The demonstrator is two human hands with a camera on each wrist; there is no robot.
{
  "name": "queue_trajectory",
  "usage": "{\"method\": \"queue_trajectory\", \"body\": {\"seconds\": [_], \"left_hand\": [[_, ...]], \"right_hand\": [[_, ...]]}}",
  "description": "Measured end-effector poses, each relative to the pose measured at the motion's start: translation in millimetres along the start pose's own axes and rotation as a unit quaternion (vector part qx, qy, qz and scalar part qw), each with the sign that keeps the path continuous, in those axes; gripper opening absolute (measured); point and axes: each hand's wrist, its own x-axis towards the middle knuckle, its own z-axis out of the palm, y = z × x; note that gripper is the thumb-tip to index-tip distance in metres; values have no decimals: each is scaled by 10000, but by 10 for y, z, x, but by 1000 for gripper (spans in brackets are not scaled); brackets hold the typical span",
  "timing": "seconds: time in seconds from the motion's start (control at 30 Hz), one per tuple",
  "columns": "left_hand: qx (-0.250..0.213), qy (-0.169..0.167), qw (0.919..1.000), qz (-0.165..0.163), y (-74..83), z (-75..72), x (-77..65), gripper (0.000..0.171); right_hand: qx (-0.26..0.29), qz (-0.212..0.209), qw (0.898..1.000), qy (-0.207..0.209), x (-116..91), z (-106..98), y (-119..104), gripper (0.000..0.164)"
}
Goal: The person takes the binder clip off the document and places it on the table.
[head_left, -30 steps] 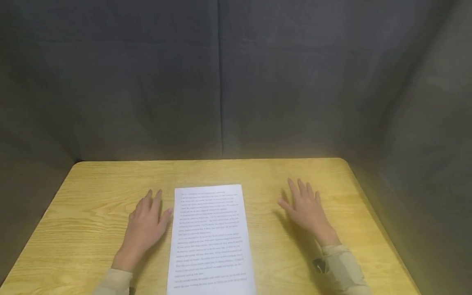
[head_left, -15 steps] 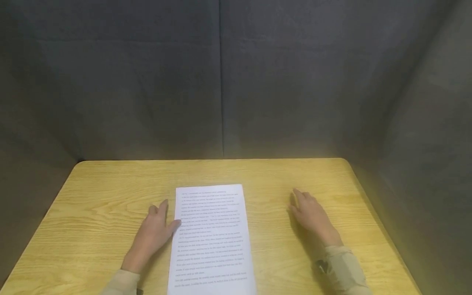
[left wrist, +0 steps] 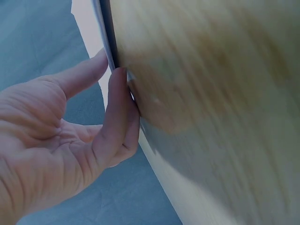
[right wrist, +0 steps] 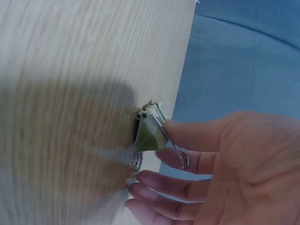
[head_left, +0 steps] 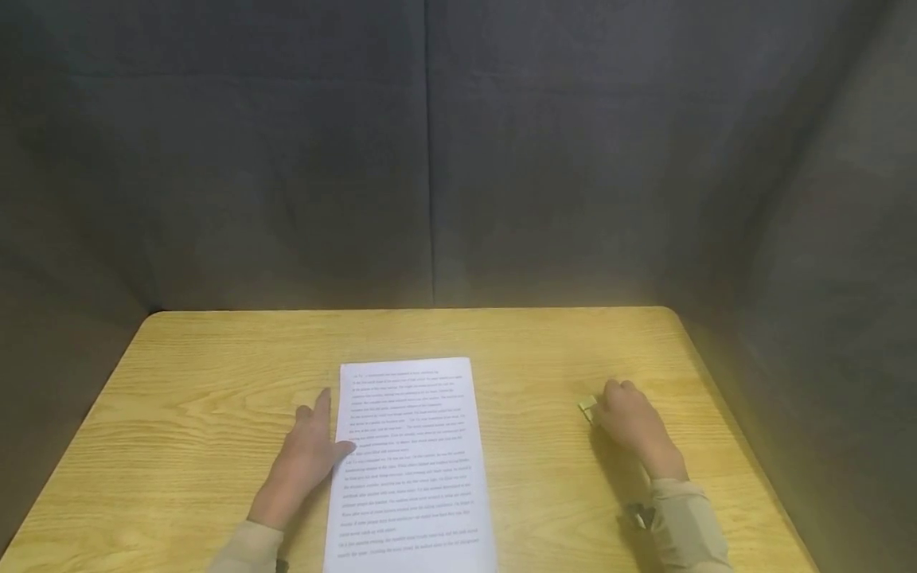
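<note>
Printed sheets of paper (head_left: 408, 469) lie on the table, left of the middle in the head view. At their left edge is my left hand (head_left: 304, 454), its thumb over the top sheet. The left wrist view shows that thumb and the bent fingers pinching the paper edge (left wrist: 104, 35). To the right, well apart from the sheets, my right hand (head_left: 636, 430) holds a green binder clip (head_left: 587, 409) just at the table surface. Up close in the right wrist view, the thumb and index finger are on the clip (right wrist: 150, 137), whose wire handles stick out.
The wooden table (head_left: 215, 358) has rounded far corners. A dark grey cloth (head_left: 286, 159) hangs behind it and along both sides. Light sleeves (head_left: 691, 525) cover both forearms.
My left hand has moved right and nearer, and its thumb has come onto the paper. My right hand has drawn nearer and right, its fingers curling, and a binder clip shows in it.
</note>
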Motion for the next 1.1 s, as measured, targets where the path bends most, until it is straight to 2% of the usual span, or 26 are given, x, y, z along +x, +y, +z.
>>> {"method": "queue_trajectory", "body": {"seconds": [0.33, 0.6, 0.7, 0.9, 1.0, 1.1], "left_hand": [[-141, 3, 9997, -218, 65, 20, -22, 93], [-294, 8, 9986, -429, 95, 12, -15, 88], [-331, 21, 9988, -357, 82, 11, -17, 74], [-652, 215, 9976, 109, 15, 16, -15, 25], [-770, 318, 9959, 350, -2, 19, -14, 15], [-923, 294, 9943, 453, -10, 21, -14, 13]], "right_hand": [[283, -28, 9996, -32, -12, -1, 0, 17], [661, -219, 9975, 79, 6, 29, -27, 17], [610, -257, 9977, 122, 16, 39, -38, 16], [649, -301, 9974, 93, 35, 40, -52, 15], [787, -301, 9964, 67, 42, 41, -47, 13], [975, -320, 9947, 81, 56, 51, -37, 16]]}}
